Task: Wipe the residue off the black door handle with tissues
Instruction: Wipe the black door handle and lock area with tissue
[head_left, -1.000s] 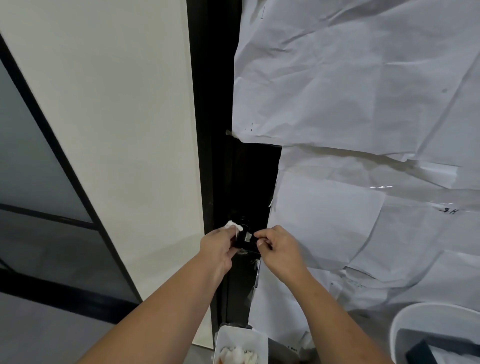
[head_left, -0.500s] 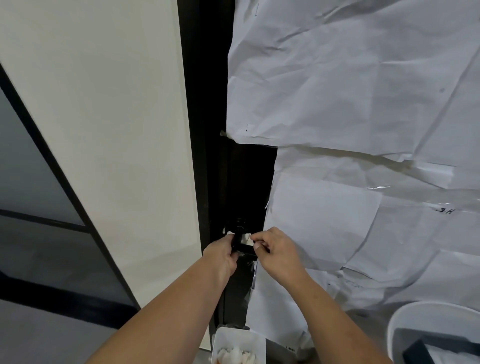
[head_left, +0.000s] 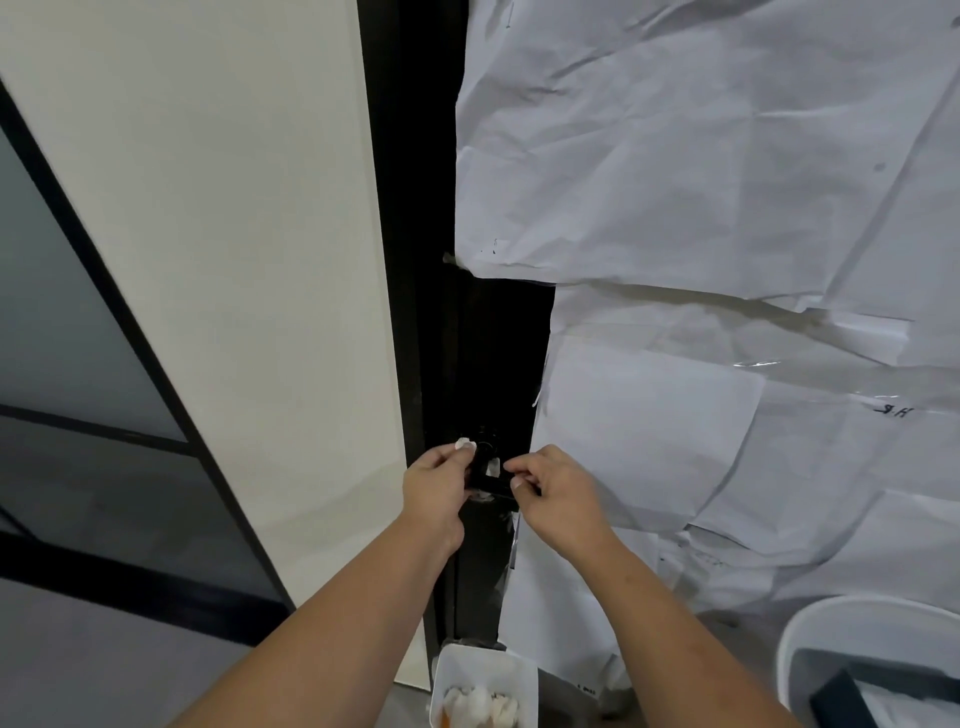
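The black door handle (head_left: 488, 480) sticks out from the dark door edge at mid-height, with pale residue on its top face. My left hand (head_left: 436, 486) grips a small wad of white tissue (head_left: 465, 445) and holds it against the handle's left end. My right hand (head_left: 553, 491) has its fingers curled and pinches the handle's right end. Both hands hide most of the handle.
Crumpled white paper sheets (head_left: 701, 208) cover the door to the right. A cream wall panel (head_left: 249, 260) stands to the left. Below, a white bin (head_left: 485, 686) holds used tissues, and a larger white container (head_left: 872, 660) sits at bottom right.
The tissue in my left hand went down behind the handle and came back up at its left end. My right hand stayed on the handle's right end.
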